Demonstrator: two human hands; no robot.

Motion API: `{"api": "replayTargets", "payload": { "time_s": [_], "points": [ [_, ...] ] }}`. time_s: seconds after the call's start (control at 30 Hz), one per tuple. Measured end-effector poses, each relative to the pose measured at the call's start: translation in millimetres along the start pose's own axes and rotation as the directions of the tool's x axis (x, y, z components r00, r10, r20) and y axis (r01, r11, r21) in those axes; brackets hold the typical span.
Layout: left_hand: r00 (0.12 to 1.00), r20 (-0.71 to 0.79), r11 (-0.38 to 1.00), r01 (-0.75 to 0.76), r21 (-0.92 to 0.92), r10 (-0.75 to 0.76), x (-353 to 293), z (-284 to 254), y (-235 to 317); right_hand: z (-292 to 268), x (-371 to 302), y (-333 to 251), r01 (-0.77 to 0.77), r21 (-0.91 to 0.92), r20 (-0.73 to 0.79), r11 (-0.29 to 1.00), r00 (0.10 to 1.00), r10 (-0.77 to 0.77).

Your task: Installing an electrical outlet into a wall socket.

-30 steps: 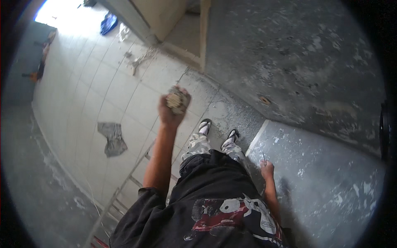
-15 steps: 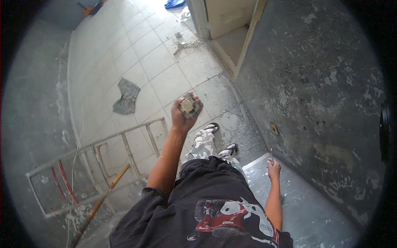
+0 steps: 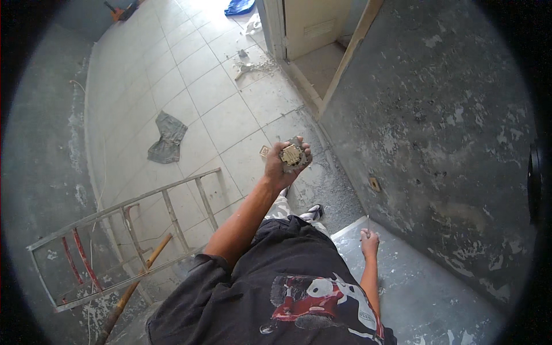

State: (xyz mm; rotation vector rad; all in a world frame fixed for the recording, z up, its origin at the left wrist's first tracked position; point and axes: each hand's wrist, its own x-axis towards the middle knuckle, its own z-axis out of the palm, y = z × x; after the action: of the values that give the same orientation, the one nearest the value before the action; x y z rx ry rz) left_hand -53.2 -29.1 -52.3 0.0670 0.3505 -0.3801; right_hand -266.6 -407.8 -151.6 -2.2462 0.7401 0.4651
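Note:
My left hand [image 3: 280, 168] reaches forward above the floor, its fingers wrapped round the edges of a grey switch or socket frame [image 3: 294, 155] with a beige block in its middle; which of the two I cannot tell. Lower on the right, my right hand [image 3: 370, 242] is closed. A thin, pointed tool, very faint, seems to rise from its fingers. It is close to the grey wall [image 3: 425, 149], above a pale grey surface [image 3: 402, 276]. In that wall sits a small yellowish wall box [image 3: 374, 183], a little forward of the right hand.
A metal ladder [image 3: 123, 210] leans at the left, with a wooden pole [image 3: 138, 273] beside it. Grey shorts [image 3: 168, 138] and a small beige square piece [image 3: 265, 151] lie on the tiled floor [image 3: 195, 95]. Rubble [image 3: 253, 67] lies by the doorway [image 3: 319, 63]. Grey dust lines the wall's foot.
My left hand has moved right with the switch or socket frame, uncovering the beige square piece on the floor. My right hand has shifted slightly left and down, and the view has turned a little.

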Motion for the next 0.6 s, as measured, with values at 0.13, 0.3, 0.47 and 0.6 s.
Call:
{"api": "replayTargets", "payload": {
  "time_s": [0.13, 0.3, 0.47, 0.6],
  "points": [
    [0.996, 0.042, 0.996, 0.08, 0.047, -0.082, 9.2, 0.2, 7.3, 16.9, -12.3, -21.1, -0.061, -0.054, 0.003, 0.997, 0.998, 0.061],
    [0.987, -0.021, 0.982, 0.16, 0.105, -0.158, 14.2, -1.8, 11.8, 28.3, -20.0, -41.8, -0.015, -0.082, -0.014, 0.997, 1.0, 0.014],
    [0.965, 0.021, 0.965, 0.261, 0.039, -0.262, 17.5, -7.0, 17.7, 33.5, -20.1, -66.1, -0.046, -0.028, -0.037, 0.999, 0.998, 0.045],
    [0.972, 0.061, 0.971, 0.221, 0.094, -0.227, 14.6, -4.2, 19.7, 33.3, -24.6, -96.3, -0.016, -0.006, -0.027, 1.0, 1.0, 0.016]
  ]
}}
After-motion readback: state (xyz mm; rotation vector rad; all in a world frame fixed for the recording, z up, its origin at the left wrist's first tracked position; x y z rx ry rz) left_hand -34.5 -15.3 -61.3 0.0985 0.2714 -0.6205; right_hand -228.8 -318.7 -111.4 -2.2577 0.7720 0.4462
